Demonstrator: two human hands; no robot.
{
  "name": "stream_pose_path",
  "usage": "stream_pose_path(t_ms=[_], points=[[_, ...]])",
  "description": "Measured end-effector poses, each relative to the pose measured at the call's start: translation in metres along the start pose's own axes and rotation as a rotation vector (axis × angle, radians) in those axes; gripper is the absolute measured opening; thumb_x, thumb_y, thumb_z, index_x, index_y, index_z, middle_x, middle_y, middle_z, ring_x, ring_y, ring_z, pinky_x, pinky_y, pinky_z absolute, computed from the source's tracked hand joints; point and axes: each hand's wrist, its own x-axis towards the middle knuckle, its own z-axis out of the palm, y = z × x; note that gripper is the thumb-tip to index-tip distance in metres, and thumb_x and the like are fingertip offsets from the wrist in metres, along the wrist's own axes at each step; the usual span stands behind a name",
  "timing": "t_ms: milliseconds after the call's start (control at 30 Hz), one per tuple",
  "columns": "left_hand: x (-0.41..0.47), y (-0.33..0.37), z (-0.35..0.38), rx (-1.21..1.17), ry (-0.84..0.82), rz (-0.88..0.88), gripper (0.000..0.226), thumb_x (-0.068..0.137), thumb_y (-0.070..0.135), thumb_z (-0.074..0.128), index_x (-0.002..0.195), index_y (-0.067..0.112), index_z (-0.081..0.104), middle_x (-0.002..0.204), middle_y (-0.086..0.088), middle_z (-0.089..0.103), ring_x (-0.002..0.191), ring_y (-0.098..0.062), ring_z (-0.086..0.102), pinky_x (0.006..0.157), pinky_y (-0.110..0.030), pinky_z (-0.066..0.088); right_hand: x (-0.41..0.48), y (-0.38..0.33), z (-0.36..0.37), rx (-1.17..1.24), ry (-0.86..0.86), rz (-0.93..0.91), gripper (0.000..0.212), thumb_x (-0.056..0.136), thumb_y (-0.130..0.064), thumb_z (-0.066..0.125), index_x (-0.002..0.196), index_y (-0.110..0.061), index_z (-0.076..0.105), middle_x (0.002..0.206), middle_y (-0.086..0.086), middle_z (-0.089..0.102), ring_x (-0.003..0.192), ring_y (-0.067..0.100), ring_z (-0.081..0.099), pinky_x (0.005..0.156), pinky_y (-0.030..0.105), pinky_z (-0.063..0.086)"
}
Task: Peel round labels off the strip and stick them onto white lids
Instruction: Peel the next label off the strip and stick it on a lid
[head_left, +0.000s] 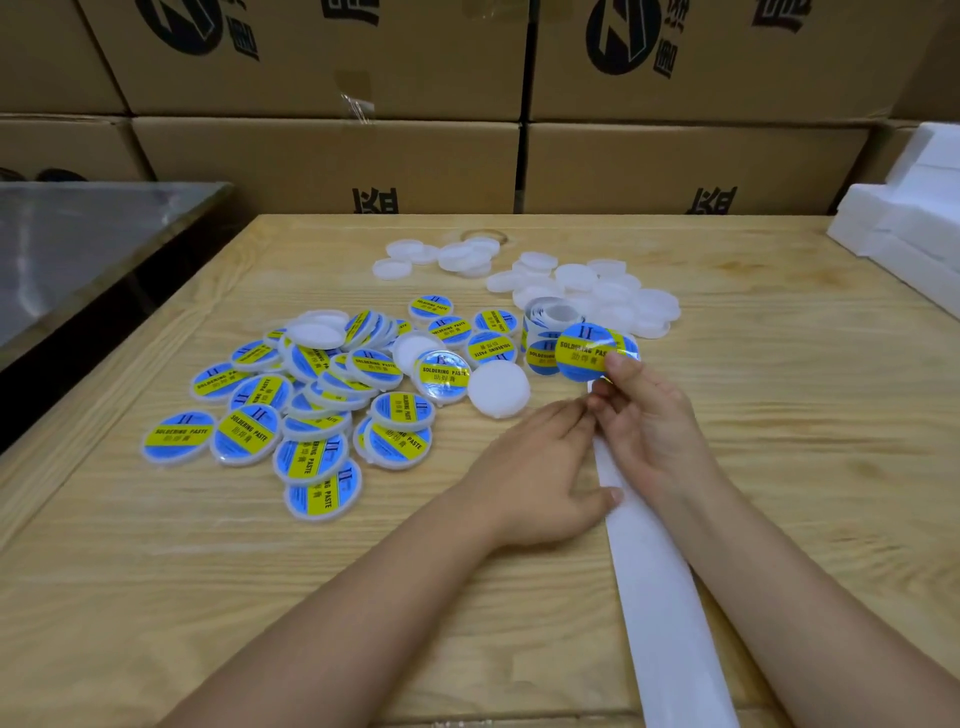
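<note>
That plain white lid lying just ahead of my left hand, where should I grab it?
Probably by its rim: the plain white lid lies flat, so pinch across its edges from above, reaching from the near side with the left hand, where the table is bare. Labelled lids crowd its far left side.

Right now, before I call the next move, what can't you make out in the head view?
Head view, whether the label is fully free of the strip: the right hand covers its lower edge.
Head view, the strip's near end: cut off by the bottom edge of the frame.
Head view, the label roll: mostly hidden behind the held label.
Head view, fine print on the labelled lids: too small to read.
</note>
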Motion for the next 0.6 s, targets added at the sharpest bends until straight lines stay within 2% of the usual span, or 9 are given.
stream_pose_path(t_ms=[33, 100, 133, 167, 200, 267, 367, 500, 600], points=[[-0.003, 0.001, -0.004, -0.087, 0.064, -0.005, 0.057, 0.089, 0.036, 0.054, 0.137, 0.008, 0.043, 0.142, -0.006, 0.043, 0.132, -0.020, 0.036, 0.109, -0.033, 0.029, 0.001, 0.001, 0.000, -0.017, -0.009, 0.008, 0.017, 0.067, -0.017, 0.065, 0.082, -0.010, 0.060, 0.064, -0.001, 0.054, 0.060, 0.007, 0.050, 0.058, 0.018, 0.044], [-0.006, -0.001, -0.009, -0.083, 0.391, 0.018, 0.033, 0.082, 0.017, 0.056, 0.112, 0.005, 0.063, 0.113, -0.008, 0.064, 0.107, -0.027, 0.056, 0.094, -0.037, 0.039, 0.000, 0.002, 0.000, -0.042, -0.028, 0.016, 0.019, 0.067, -0.018, 0.065, 0.083, -0.009, 0.060, 0.065, -0.001, 0.053, 0.061, 0.008, 0.049, 0.059, 0.018, 0.040], [-0.006, -0.005, -0.012, 0.001, 0.553, -0.010, 0.031, 0.077, 0.015, 0.057, 0.105, 0.006, 0.066, 0.105, -0.008, 0.066, 0.100, -0.028, 0.060, 0.091, -0.037, 0.037, 0.001, 0.002, 0.000, -0.044, -0.030, 0.020, 0.019, 0.067, -0.018, 0.065, 0.082, -0.009, 0.060, 0.066, 0.000, 0.053, 0.061, 0.008, 0.048, 0.059, 0.018, 0.039], [-0.006, -0.011, -0.016, 0.093, 0.660, -0.080, 0.036, 0.073, 0.018, 0.059, 0.106, 0.008, 0.065, 0.106, -0.006, 0.066, 0.101, -0.027, 0.060, 0.092, -0.036, 0.033, 0.001, 0.001, 0.000, -0.044, -0.031, 0.021, 0.018, 0.066, -0.018, 0.065, 0.081, -0.009, 0.061, 0.066, -0.001, 0.053, 0.062, 0.008, 0.047, 0.059, 0.019, 0.038], [-0.006, -0.018, -0.020, 0.168, 0.682, -0.177, 0.045, 0.072, 0.025, 0.060, 0.114, 0.010, 0.062, 0.114, -0.004, 0.063, 0.108, -0.026, 0.056, 0.096, -0.035, 0.027, 0.001, 0.001, 0.000, -0.044, -0.029, 0.020, 0.017, 0.066, -0.017, 0.065, 0.080, -0.009, 0.061, 0.066, -0.001, 0.053, 0.062, 0.008, 0.047, 0.059, 0.019, 0.037], [-0.006, -0.033, -0.024, 0.240, 0.553, -0.352, 0.065, 0.075, 0.043, 0.060, 0.132, 0.015, 0.046, 0.131, 0.000, 0.052, 0.125, -0.022, 0.042, 0.103, -0.037, 0.011, 0.001, 0.002, 0.000, -0.056, -0.027, 0.017, 0.015, 0.066, -0.017, 0.065, 0.078, -0.009, 0.063, 0.066, -0.002, 0.054, 0.062, 0.007, 0.047, 0.061, 0.019, 0.037], [-0.008, -0.051, -0.020, 0.269, 0.428, -0.430, 0.076, 0.077, 0.056, 0.056, 0.140, 0.020, 0.034, 0.134, 0.005, 0.051, 0.134, -0.013, 0.031, 0.105, -0.040, -0.004, 0.002, 0.004, -0.001, -0.087, -0.043, 0.019, 0.013, 0.065, -0.017, 0.065, 0.077, -0.011, 0.064, 0.066, -0.004, 0.059, 0.064, 0.006, 0.052, 0.066, 0.019, 0.039], [-0.005, -0.051, -0.015, 0.287, 0.459, -0.378, 0.069, 0.080, 0.055, 0.056, 0.138, 0.021, 0.038, 0.131, 0.004, 0.054, 0.130, -0.012, 0.039, 0.102, -0.039, -0.003, 0.003, 0.006, -0.001, -0.087, -0.084, 0.001, 0.016, 0.067, -0.015, 0.064, 0.080, -0.007, 0.065, 0.072, -0.003, 0.067, 0.070, 0.006, 0.058, 0.069, 0.020, 0.042], [-0.003, -0.046, -0.015, 0.237, 0.573, -0.310, 0.069, 0.077, 0.050, 0.065, 0.135, 0.017, 0.045, 0.128, 0.002, 0.056, 0.123, -0.016, 0.046, 0.099, -0.036, 0.011, 0.003, 0.007, -0.001, -0.096, -0.109, 0.000, 0.021, 0.067, -0.015, 0.064, 0.085, -0.004, 0.064, 0.080, 0.002, 0.068, 0.081, 0.012, 0.059, 0.073, 0.020, 0.044]])
